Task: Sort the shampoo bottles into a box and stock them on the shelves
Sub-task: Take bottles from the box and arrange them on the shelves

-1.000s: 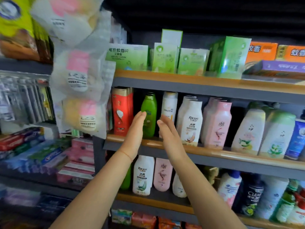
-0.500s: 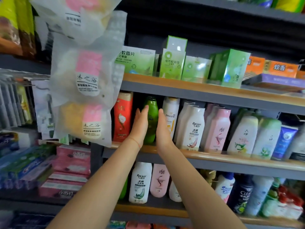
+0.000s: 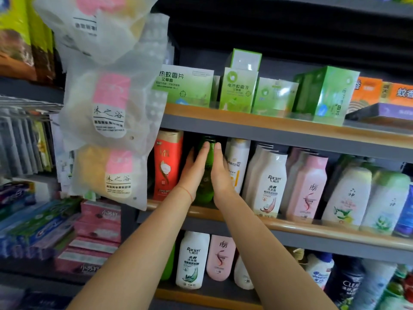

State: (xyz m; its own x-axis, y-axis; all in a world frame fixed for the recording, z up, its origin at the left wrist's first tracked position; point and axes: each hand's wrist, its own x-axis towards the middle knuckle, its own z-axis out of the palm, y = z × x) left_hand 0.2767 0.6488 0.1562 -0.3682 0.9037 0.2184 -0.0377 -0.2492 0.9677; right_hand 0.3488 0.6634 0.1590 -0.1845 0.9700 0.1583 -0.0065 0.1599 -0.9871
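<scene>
A green shampoo bottle (image 3: pixel 206 175) stands upright on the middle shelf (image 3: pixel 290 227), between a red bottle (image 3: pixel 166 164) and a white Pantene bottle (image 3: pixel 237 162). My left hand (image 3: pixel 195 171) lies flat against the green bottle's left side with straight fingers. My right hand (image 3: pixel 220 173) presses flat on its right side, fingers straight. The two palms sandwich the bottle. Its lower part shows between my wrists. White and pink bottles (image 3: pixel 270 184) fill the shelf to the right.
Hanging white bags of bath sponges (image 3: pixel 111 113) crowd the left, close to my left arm. Green boxes (image 3: pixel 237 90) sit on the shelf above. More bottles (image 3: pixel 192 260) stand on the shelf below. Toothpaste boxes (image 3: pixel 44 222) lie at lower left.
Both hands reached forward and closed in on the green bottle, from apart in front of the shelf to palms flat on either side of it.
</scene>
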